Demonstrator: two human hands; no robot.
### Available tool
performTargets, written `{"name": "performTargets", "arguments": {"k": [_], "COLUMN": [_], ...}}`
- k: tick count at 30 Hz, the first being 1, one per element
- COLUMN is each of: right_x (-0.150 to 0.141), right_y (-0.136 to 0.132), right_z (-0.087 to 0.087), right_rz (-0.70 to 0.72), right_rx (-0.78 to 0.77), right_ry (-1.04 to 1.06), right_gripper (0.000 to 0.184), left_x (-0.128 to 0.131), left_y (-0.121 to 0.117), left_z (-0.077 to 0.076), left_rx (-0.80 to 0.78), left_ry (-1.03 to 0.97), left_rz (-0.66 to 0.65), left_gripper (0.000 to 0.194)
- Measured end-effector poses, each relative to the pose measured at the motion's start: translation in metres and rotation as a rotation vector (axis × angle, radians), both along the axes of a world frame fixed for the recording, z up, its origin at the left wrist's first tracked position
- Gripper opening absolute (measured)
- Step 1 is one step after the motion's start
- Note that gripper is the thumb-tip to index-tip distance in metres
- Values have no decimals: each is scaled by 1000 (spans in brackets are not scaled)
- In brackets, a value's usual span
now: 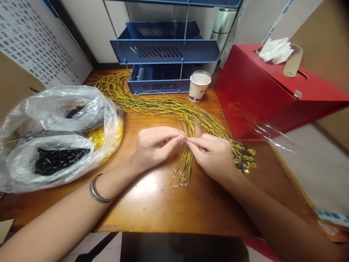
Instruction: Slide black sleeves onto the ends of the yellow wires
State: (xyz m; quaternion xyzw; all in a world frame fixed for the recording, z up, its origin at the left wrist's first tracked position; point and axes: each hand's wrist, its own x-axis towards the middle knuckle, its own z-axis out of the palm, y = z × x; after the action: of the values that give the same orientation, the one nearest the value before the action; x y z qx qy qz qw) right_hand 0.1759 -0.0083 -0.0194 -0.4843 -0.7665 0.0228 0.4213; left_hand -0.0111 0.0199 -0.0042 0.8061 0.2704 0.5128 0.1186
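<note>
My left hand point(158, 143) and my right hand point(214, 154) meet fingertip to fingertip above the middle of the table. Both are closed in a pinch. A small pale tip shows at the left fingertips, and a thin dark piece runs to the right ones; it looks like the end of a wire, mostly hidden by the fingers. Beneath them lies a long bundle of yellow and black wires point(163, 105). One group of wire ends with small clear tips point(181, 178) points toward me. Another group carries yellow ring-shaped fittings point(249, 158), right of my right hand.
At left, a clear plastic bag point(16, 160) holds black parts point(58, 160) and yellow rings point(98, 138). Blue tiered trays point(163, 51) stand behind, beside a paper cup point(199, 87). A red box point(245, 94) with tissues point(276, 50) occupies the right side of the wooden table point(147, 211).
</note>
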Motion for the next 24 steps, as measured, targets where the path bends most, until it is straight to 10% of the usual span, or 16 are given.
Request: {"name": "performTargets", "arguments": {"k": [24], "right_x": [-5], "right_y": [-2], "right_z": [9], "right_rz": [106], "right_rx": [-32], "right_ry": [155], "right_gripper": [18], "left_x": [7], "left_y": [-5], "left_z": [3], "left_rx": [-368], "left_ry": [-157], "left_rz": [-61], "left_gripper": [10]}}
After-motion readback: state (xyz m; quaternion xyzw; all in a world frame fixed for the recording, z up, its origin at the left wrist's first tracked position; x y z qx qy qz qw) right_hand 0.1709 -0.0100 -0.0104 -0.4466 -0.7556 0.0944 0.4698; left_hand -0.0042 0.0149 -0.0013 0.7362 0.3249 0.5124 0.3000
